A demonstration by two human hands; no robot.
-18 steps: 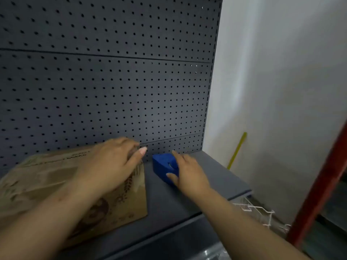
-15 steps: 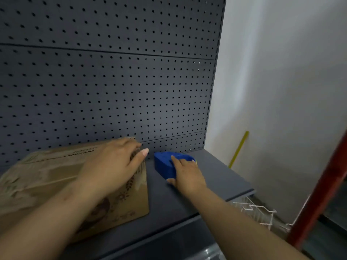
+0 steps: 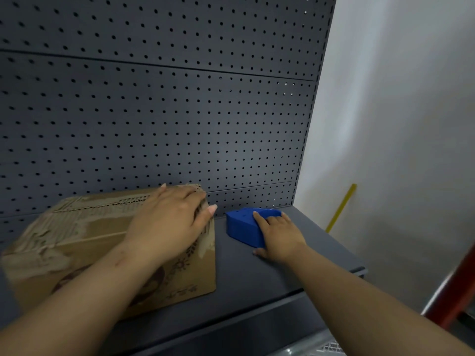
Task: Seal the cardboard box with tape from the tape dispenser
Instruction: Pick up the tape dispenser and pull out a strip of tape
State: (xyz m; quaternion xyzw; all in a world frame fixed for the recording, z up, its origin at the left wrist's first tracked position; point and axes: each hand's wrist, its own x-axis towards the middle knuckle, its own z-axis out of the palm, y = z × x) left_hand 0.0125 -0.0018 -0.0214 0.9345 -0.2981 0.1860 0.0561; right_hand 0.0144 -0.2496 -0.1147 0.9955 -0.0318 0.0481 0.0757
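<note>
A worn brown cardboard box (image 3: 84,242) lies on the dark grey shelf (image 3: 246,273) at the left, its top flaps down, with torn tape marks on them. My left hand (image 3: 169,222) rests flat on the box's right top corner, fingers spread. To the right of the box sits a blue tape dispenser (image 3: 244,224) on the shelf. My right hand (image 3: 277,235) is wrapped over the dispenser's right side, fingers on its top and thumb low at the front. No tape strip is visible.
A dark pegboard (image 3: 159,119) backs the shelf. A white wall stands on the right, with a yellow stick (image 3: 341,206) leaning on it. A red post (image 3: 455,291) and a wire rack (image 3: 331,348) are at the lower right, past the shelf's front edge.
My right hand has settled further over the blue dispenser, which now shows more of its top. The left hand has stayed on the box. The camera has shifted slightly.
</note>
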